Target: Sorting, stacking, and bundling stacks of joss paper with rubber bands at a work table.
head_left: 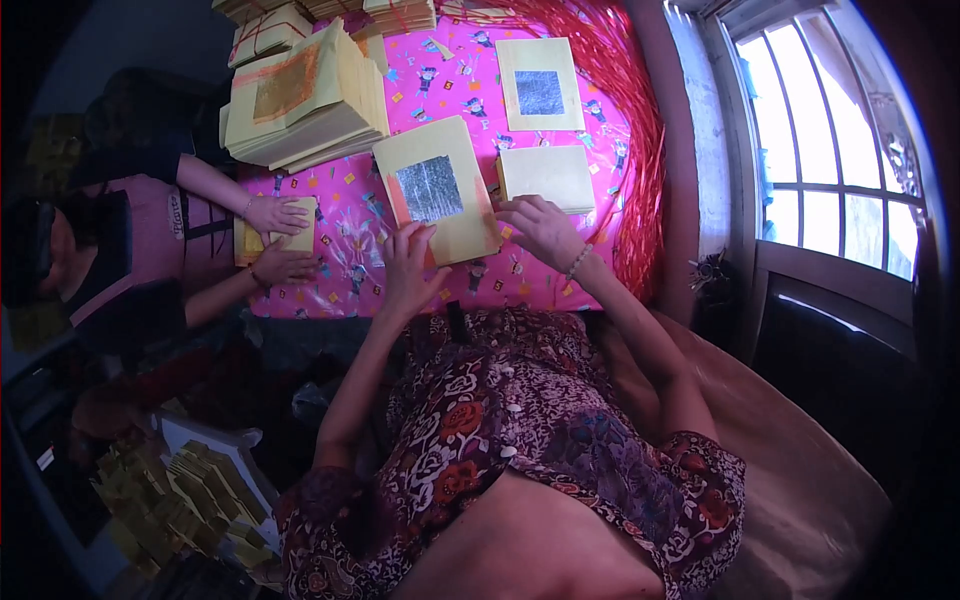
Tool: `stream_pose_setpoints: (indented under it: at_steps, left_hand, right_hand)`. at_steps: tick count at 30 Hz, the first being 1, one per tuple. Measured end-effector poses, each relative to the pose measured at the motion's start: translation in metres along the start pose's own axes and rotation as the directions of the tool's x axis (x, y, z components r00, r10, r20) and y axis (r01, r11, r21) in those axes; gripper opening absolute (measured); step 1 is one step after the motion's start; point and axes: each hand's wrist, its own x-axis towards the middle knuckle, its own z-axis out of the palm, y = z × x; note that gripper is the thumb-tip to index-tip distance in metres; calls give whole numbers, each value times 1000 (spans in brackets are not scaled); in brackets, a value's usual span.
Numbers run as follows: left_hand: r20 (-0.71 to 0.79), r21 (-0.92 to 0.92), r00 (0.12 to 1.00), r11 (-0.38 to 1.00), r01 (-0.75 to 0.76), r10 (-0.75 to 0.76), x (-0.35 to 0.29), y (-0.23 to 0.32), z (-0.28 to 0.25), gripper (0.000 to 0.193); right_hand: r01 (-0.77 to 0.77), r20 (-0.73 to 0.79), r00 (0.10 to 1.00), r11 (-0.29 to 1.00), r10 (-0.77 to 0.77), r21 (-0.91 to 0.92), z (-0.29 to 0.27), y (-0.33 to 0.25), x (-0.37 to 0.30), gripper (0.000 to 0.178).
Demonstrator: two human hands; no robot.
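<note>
A pale yellow paper sheet (pixel 408 165) with a silver foil square and orange-tinted edges lies slightly turned on the table in front of me. My left hand (pixel 408 272) touches its lower edge, fingers stretched out and thumb apart. At the sheet's right edge is my right hand (pixel 547 235), its fingers loosely bent and apart; whether the fingertips press on the paper is hard to make out. Just beyond that hand sits a stack of plain yellow paper (pixel 550 175). Farther back lies another foil-squared sheet (pixel 552 60), flat on the pink cover.
A tall paper stack (pixel 300 95) and tied bundles (pixel 270 35) fill the back left. Red shiny strands (pixel 640 130) run along the table's right side. On the left, another person's hands (pixel 280 215) press folded yellow paper. A barred window (pixel 830 140) stands at the right.
</note>
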Motion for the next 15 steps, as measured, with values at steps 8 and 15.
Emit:
stream_pose_setpoints:
  at_steps: [8, 15]
  left_hand:
    - [-100, -36, 993, 997, 65, -68, -4, -9, 12, 89]
    - [-78, -107, 994, 992, 73, -82, -7, -14, 15, 89]
  right_hand:
    - [131, 40, 991, 976, -126, -175, 27, 14, 8, 44]
    - [181, 10, 983, 977, -181, -115, 32, 15, 3, 40]
